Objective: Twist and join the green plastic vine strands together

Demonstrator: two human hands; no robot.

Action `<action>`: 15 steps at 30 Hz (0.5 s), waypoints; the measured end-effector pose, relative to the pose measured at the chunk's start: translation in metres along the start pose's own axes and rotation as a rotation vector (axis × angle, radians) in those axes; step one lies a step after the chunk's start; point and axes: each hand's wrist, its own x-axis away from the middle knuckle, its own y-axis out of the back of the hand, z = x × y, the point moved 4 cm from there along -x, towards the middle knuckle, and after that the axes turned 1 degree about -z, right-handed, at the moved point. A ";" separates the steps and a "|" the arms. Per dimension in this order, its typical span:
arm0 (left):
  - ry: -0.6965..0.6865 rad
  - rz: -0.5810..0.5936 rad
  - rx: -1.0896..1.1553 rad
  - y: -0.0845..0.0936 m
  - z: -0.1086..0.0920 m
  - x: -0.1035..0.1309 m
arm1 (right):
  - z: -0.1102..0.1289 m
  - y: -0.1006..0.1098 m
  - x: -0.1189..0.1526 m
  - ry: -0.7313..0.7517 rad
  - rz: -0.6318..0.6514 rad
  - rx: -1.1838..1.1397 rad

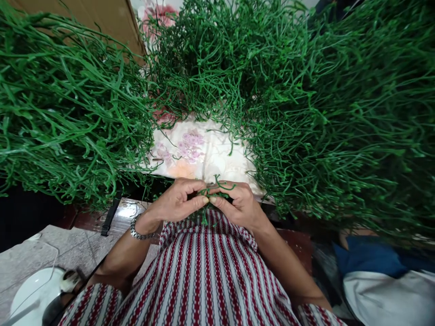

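"While the left hand and right hand meet mid-frame, what are they gripping?"
"A thin, forked green sprig at the centre, pinched between thumbs and fingers."
"And around it?"
"Wiry green stems heaped left, top and right; between them, a rippled floral cover; upper left, flat brown cardboard."

Cardbd box top L; floral cloth ctr; tiled flr & wht rnd obj btm L.
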 end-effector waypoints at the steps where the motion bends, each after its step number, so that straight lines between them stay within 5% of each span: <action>1: -0.002 0.031 0.030 -0.001 0.000 0.000 | 0.001 0.000 0.000 0.002 0.037 -0.041; 6: 0.118 0.154 0.369 -0.008 0.001 0.003 | -0.005 -0.008 0.000 -0.161 0.197 -0.438; 11: 0.160 0.050 0.615 -0.012 0.003 0.002 | -0.019 -0.021 0.004 -0.395 0.024 -0.837; 15: 0.127 0.025 0.659 -0.017 0.010 0.001 | -0.020 -0.026 0.008 -0.458 -0.066 -0.941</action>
